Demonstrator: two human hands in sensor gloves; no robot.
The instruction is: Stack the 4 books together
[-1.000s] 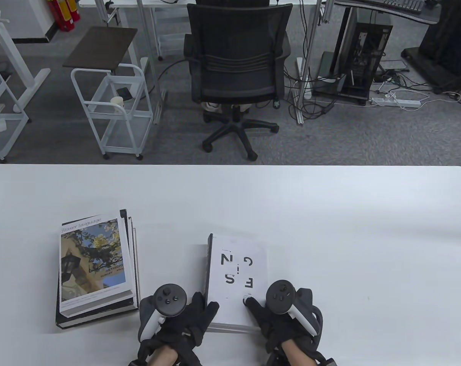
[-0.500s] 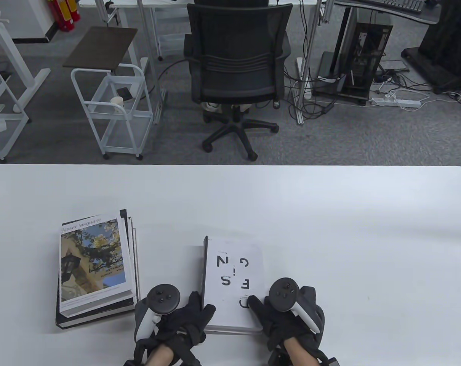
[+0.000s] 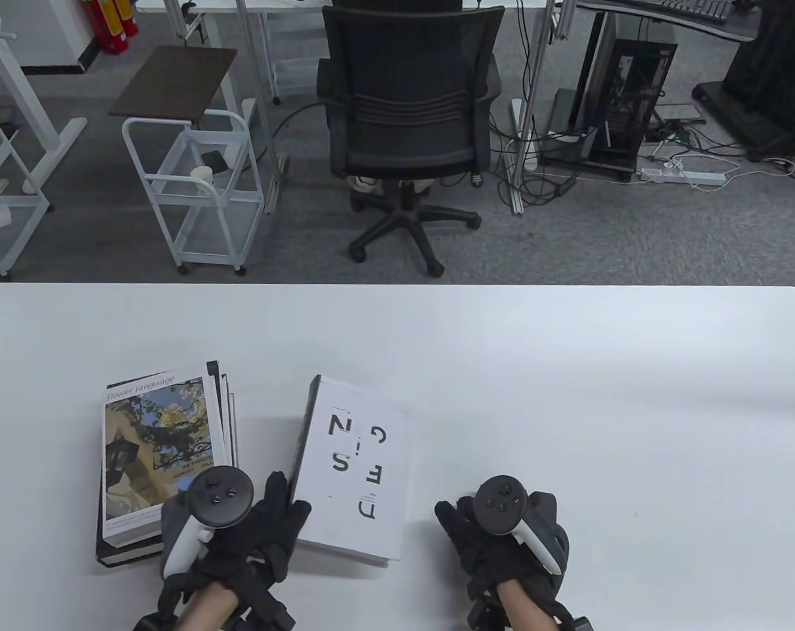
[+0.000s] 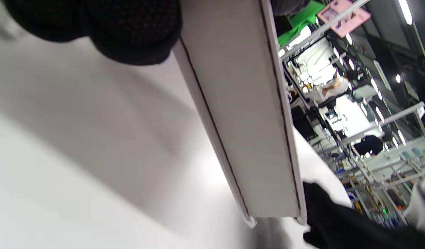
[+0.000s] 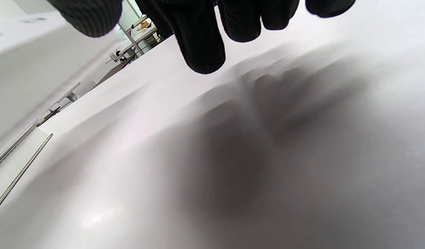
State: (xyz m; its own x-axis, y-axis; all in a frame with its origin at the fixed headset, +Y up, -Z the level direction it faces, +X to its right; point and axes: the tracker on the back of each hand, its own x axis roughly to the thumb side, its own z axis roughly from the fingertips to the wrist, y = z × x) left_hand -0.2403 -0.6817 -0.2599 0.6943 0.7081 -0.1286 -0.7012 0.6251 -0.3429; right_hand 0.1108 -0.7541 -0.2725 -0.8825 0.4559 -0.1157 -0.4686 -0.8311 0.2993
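Note:
A white book (image 3: 355, 470) with scattered black letters is lifted and tilted above the table. My left hand (image 3: 266, 526) grips its near left corner; its page edge shows in the left wrist view (image 4: 240, 114). A stack of books (image 3: 164, 460) lies at the left, topped by one with a "Flower language" photo cover. My right hand (image 3: 496, 539) is off the white book, to its right, low over the table with nothing in it; its fingers (image 5: 202, 41) hang over bare table.
The white table (image 3: 568, 394) stretches wide to the right and far side. Beyond its far edge stand a black office chair (image 3: 407, 112) and a white trolley (image 3: 200, 190).
The white book rose off the table and moved left toward the stack, tilting. My left hand carried it. My right hand let go of the book's near right corner and stayed behind.

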